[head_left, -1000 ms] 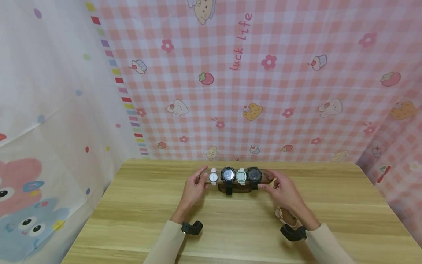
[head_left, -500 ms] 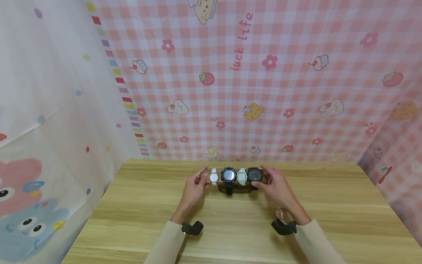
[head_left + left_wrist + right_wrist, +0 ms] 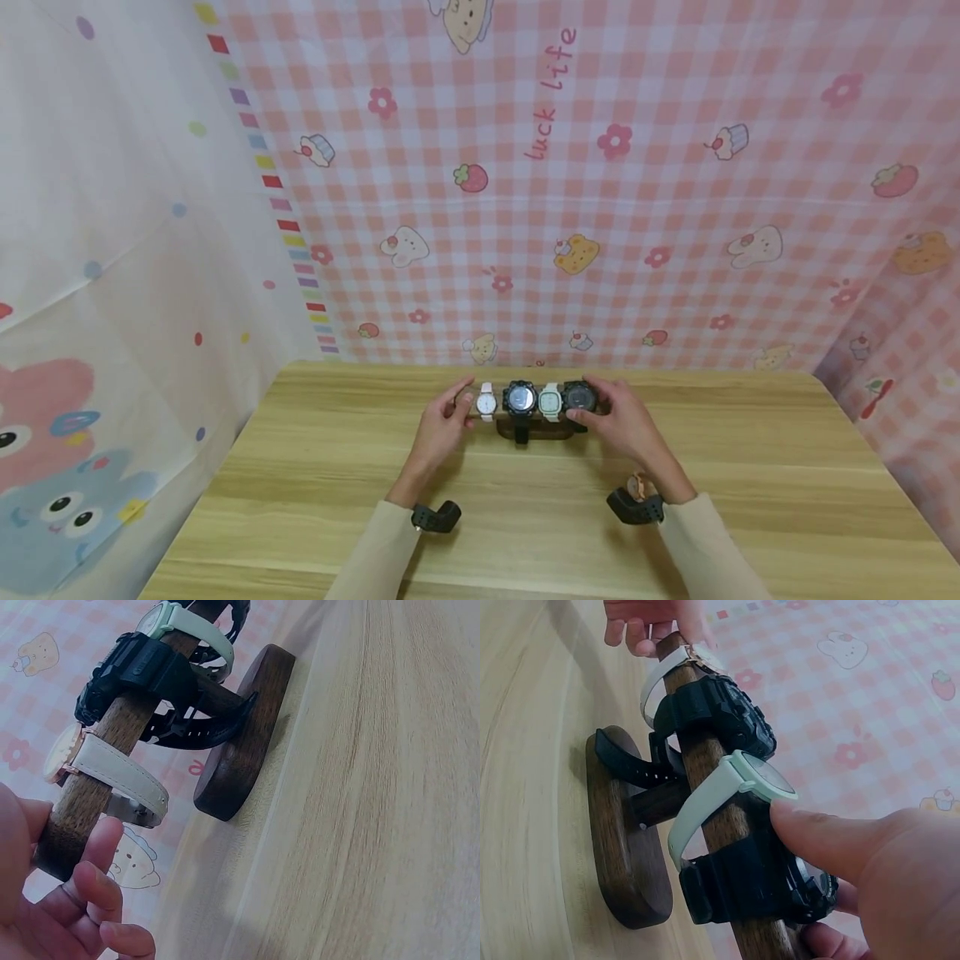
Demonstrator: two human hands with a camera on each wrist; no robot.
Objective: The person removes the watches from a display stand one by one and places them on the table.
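Observation:
A dark wooden watch stand [image 3: 247,742] carries several watches on its crossbar. My left hand [image 3: 441,427] pinches the left end of the bar, beside a white-strapped watch [image 3: 486,402]. At the other side my right hand [image 3: 628,423] grips a black digital watch [image 3: 580,398] between thumb and fingers. In the right wrist view the thumb lies by the face of a mint-green watch [image 3: 720,793], touching or almost touching it. Between the white and mint watches hangs a larger black watch [image 3: 712,712], its strap end dangling down toward the base.
A rose-gold watch [image 3: 640,483] lies on the wooden table [image 3: 525,517] under my right wrist, partly hidden by the black wrist device [image 3: 633,507]. Another black device [image 3: 437,517] sits on my left wrist. Behind the table hangs a pink checked cloth [image 3: 510,208].
My right hand has moved left from the bar's right end onto the rightmost black watch. The rose-gold watch is now more covered by my right wrist. My left hand has stayed put.

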